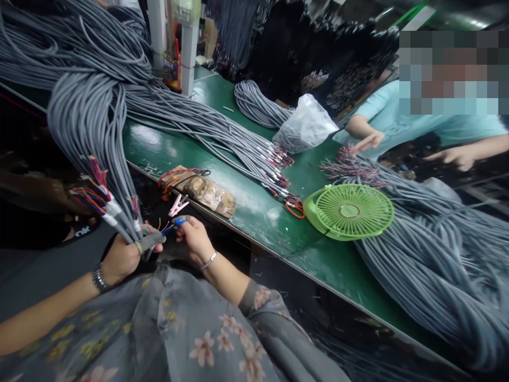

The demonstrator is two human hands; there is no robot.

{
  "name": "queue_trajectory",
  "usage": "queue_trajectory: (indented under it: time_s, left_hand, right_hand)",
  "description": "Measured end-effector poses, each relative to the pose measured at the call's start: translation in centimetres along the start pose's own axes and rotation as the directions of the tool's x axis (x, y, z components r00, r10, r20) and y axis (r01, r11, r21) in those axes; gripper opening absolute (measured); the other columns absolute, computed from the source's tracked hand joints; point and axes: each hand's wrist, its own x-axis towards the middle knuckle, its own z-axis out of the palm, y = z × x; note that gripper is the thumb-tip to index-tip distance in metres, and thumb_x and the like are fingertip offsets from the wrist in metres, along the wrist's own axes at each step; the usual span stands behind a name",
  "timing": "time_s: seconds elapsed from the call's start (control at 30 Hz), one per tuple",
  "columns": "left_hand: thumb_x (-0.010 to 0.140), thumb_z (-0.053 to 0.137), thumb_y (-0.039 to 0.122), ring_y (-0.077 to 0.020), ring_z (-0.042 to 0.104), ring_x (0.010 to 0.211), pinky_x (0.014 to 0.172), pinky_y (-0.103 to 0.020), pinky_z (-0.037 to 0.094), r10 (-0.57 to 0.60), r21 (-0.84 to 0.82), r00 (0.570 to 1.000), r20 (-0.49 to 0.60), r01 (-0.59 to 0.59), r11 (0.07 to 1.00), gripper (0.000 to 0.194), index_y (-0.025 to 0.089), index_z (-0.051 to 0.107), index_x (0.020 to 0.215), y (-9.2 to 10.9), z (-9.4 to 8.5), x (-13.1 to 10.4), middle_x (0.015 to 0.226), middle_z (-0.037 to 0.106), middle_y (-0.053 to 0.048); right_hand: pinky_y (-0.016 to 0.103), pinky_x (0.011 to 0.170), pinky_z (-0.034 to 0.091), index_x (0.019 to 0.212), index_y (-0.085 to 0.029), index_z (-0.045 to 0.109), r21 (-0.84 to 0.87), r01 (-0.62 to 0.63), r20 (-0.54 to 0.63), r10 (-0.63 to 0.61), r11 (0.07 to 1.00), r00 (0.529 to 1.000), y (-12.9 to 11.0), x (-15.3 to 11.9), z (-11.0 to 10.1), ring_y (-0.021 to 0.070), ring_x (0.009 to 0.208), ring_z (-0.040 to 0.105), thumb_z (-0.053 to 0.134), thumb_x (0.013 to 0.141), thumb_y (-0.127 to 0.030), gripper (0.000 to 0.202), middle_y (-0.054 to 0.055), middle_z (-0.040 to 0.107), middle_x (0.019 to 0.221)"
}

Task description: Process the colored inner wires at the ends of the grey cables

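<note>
My left hand [126,255] is closed around a bundle of grey cables [124,227] near their stripped ends. White bands and coloured inner wires [97,193] fan out above that fist. Grey wrapping covers one or more of its fingers. My right hand [194,239] pinches thin blue and orange wires [169,228] that run across from the left hand; the fingertips have a blue covering. Just beyond the right hand, a pale pink clip [178,205] sits at the table edge. The cables arch down from the large grey coil [89,106] on the table.
A taped brown block [210,195] lies along the edge of the green table [254,228]. Farther right are a green fan [350,212], a plastic bag [305,124] and more grey cables [421,254]. A co-worker in a light blue shirt [433,119] works across the table.
</note>
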Motion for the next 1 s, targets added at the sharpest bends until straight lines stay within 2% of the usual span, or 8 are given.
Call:
queue_trajectory:
  time_s: [0.13,0.3,0.4,0.5,0.57,0.7,0.8,1.0]
  left_hand:
    - [0.052,0.102,0.039,-0.0178,0.065,0.052,0.058,-0.032,0.056,-0.018,-0.149,1.0,0.025,0.021,0.989,0.033,0.025,0.073,0.058,1.0,0.2,0.3,0.058,0.07,0.001]
    - [0.047,0.104,0.035,-0.0148,0.06,0.051,0.054,-0.029,0.053,-0.048,-0.197,0.996,0.082,0.063,0.978,0.034,0.022,0.074,0.056,2.1,1.1,1.2,0.056,0.069,0.0]
    - [0.046,0.105,0.033,-0.0127,0.057,0.05,0.054,-0.027,0.051,-0.035,-0.214,0.995,0.089,0.054,0.975,0.034,0.021,0.074,0.054,2.3,1.5,1.7,0.055,0.07,-0.001]
    - [0.046,0.105,0.035,-0.0127,0.057,0.05,0.053,-0.027,0.051,-0.044,-0.223,0.995,0.095,0.065,0.973,0.036,0.021,0.073,0.053,2.2,1.5,2.0,0.052,0.066,0.0]
    - [0.047,0.106,0.037,-0.0129,0.058,0.05,0.054,-0.026,0.051,-0.054,-0.22,0.992,0.117,0.079,0.972,0.037,0.021,0.073,0.054,1.9,1.3,2.1,0.051,0.063,0.001]
    - [0.05,0.107,0.038,-0.0108,0.054,0.049,0.052,-0.024,0.049,-0.04,-0.224,0.99,0.138,0.071,0.972,0.038,0.02,0.075,0.057,1.5,1.0,2.2,0.052,0.065,0.001]
    - [0.05,0.107,0.037,-0.0099,0.053,0.048,0.051,-0.023,0.048,-0.024,-0.233,0.989,0.143,0.058,0.971,0.04,0.02,0.07,0.052,1.4,1.2,2.3,0.052,0.065,0.001]
    - [0.046,0.104,0.031,-0.0092,0.051,0.046,0.047,-0.023,0.044,-0.044,-0.227,0.986,0.161,0.081,0.971,0.036,0.02,0.071,0.051,1.6,1.7,2.5,0.051,0.066,0.001]
  right_hand:
    - [0.023,0.053,0.049,0.077,-0.023,0.068,0.135,-0.022,0.042,0.017,0.991,0.999,-1.1,0.7,-1.2,0.0121,0.058,0.051,0.092,0.084,-0.063,0.047,-0.001,0.066,0.069]
    - [0.026,0.061,0.052,0.08,-0.023,0.07,0.057,-0.008,0.215,-0.004,0.998,0.977,-2.8,2.2,-0.9,0.0147,0.066,0.056,0.083,0.085,-0.087,0.066,0.002,0.069,0.074]
    - [0.031,0.067,0.054,0.077,-0.024,0.071,-0.007,0.132,0.206,-0.128,0.991,0.97,-2.7,2.9,-0.4,0.0186,0.07,0.058,0.076,0.084,-0.095,0.071,0.002,0.065,0.071]
    - [0.036,0.075,0.055,0.067,-0.027,0.067,-0.087,0.336,0.095,-0.328,0.938,0.94,-1.8,3.0,-0.2,0.0224,0.073,0.059,0.072,0.084,-0.099,0.075,0.003,0.062,0.066]
    - [0.038,0.076,0.055,0.065,-0.027,0.067,-0.097,0.378,0.061,-0.373,0.921,0.926,-1.2,2.8,0.1,0.0234,0.073,0.059,0.072,0.084,-0.099,0.075,0.003,0.063,0.067]
    - [0.035,0.07,0.055,0.083,-0.024,0.077,0.123,0.158,0.14,-0.175,0.98,0.975,-1.0,2.7,1.1,0.0223,0.073,0.063,0.075,0.09,-0.092,0.069,0.004,0.068,0.073]
    - [0.032,0.07,0.057,0.091,-0.021,0.078,0.271,0.018,0.189,-0.072,0.962,0.979,-1.5,2.7,1.7,0.0205,0.073,0.065,0.082,0.094,-0.08,0.059,0.003,0.071,0.076]
    - [0.029,0.067,0.056,0.087,-0.02,0.079,0.338,0.001,0.116,-0.042,0.941,0.992,-1.9,2.7,2.1,0.0189,0.072,0.065,0.084,0.097,-0.071,0.053,0.004,0.073,0.076]
